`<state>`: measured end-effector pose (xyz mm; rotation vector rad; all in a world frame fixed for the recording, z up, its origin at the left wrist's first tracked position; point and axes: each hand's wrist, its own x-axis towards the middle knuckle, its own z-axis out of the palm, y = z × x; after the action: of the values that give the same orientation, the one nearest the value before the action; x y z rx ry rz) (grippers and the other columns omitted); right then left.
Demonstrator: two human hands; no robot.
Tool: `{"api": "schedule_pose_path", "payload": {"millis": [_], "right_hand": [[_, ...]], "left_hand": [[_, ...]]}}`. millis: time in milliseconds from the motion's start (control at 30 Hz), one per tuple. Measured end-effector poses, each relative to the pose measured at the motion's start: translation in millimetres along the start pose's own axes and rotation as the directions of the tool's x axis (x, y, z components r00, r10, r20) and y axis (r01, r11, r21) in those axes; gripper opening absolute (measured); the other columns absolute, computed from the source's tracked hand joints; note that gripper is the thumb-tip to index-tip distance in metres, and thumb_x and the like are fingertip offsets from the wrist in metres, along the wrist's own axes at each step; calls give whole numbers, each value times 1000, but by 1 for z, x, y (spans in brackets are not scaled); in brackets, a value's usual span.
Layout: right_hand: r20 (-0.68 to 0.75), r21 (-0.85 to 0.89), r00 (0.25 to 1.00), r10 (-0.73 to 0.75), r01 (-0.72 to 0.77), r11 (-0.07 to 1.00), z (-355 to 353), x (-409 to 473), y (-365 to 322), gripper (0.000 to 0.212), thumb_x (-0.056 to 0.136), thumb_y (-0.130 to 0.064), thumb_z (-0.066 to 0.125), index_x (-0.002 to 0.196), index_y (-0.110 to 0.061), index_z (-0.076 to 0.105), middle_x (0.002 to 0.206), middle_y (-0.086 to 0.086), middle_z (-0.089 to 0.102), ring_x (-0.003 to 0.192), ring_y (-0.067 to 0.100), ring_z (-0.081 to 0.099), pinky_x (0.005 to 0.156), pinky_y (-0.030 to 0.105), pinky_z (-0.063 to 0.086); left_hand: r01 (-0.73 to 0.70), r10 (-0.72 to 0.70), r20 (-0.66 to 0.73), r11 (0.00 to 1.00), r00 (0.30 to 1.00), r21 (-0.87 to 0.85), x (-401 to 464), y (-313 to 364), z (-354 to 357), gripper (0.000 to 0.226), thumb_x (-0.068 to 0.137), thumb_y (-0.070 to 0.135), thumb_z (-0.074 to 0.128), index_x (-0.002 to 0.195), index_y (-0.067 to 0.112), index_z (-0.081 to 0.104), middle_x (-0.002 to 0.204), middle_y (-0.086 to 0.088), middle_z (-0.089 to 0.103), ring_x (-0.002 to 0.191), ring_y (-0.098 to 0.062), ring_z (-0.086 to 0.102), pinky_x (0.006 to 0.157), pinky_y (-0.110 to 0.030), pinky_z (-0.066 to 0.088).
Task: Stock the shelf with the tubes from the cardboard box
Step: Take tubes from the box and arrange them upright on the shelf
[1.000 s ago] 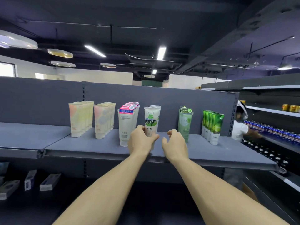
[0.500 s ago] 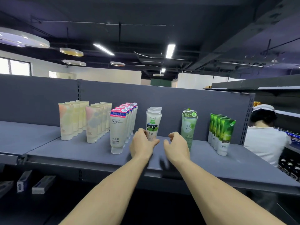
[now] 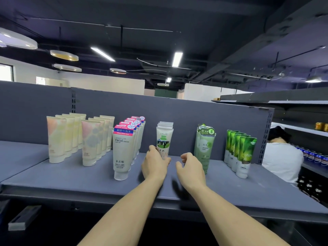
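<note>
A grey shelf carries rows of upright tubes. My left hand wraps the lower part of the front white tube with a green picture, which stands at the head of a short row. My right hand hovers just right of it, fingers curled and apart, holding nothing. Left of my hands stand white Facial cleanser tubes with pink tops. To the right are pale green tubes and bright green tubes. The cardboard box is out of view.
Two rows of peach and cream tubes stand at the shelf's left. A person in a white top bends at the neighbouring shelves of cans on the right. Small boxes lie on the lower shelf at left.
The camera has moved closer and turned right. My left hand stays on the white tube; my right hand has drawn slightly away from it and opened. The person at right has bent lower.
</note>
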<state>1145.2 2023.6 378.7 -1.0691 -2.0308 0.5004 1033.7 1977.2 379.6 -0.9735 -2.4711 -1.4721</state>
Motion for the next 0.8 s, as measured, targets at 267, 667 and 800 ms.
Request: {"api": "schedule_pose_path", "payload": {"millis": [267, 667, 800], "right_hand": [[-8, -54, 1000, -1, 0, 999, -3, -9, 1, 34, 96, -28, 53, 129, -21, 53, 127, -5, 59, 114, 16, 58, 91, 31, 47], [-23, -81, 1000, 11, -13, 997, -15, -28, 1, 35, 97, -29, 53, 131, -21, 51, 129, -7, 58, 116, 15, 57, 95, 32, 48], [-33, -75, 999, 35, -37, 997, -20, -36, -6, 36, 98, -29, 53, 133, -21, 50, 130, -6, 58, 116, 15, 57, 93, 31, 48]], "left_hand": [[-25, 26, 20, 1000, 999, -9, 8, -3, 4, 49, 78, 40, 78, 107, 17, 45, 112, -1, 66, 103, -24, 63, 73, -33, 47], [-15, 15, 55, 1000, 998, 0, 17, -2, 7, 55, 74, 47, 80, 105, 15, 48, 110, -3, 66, 102, -25, 64, 71, -34, 49], [-31, 28, 89, 999, 996, 28, 14, -8, -2, 46, 80, 36, 77, 108, 13, 49, 111, -6, 66, 104, -27, 63, 72, -35, 48]]}}
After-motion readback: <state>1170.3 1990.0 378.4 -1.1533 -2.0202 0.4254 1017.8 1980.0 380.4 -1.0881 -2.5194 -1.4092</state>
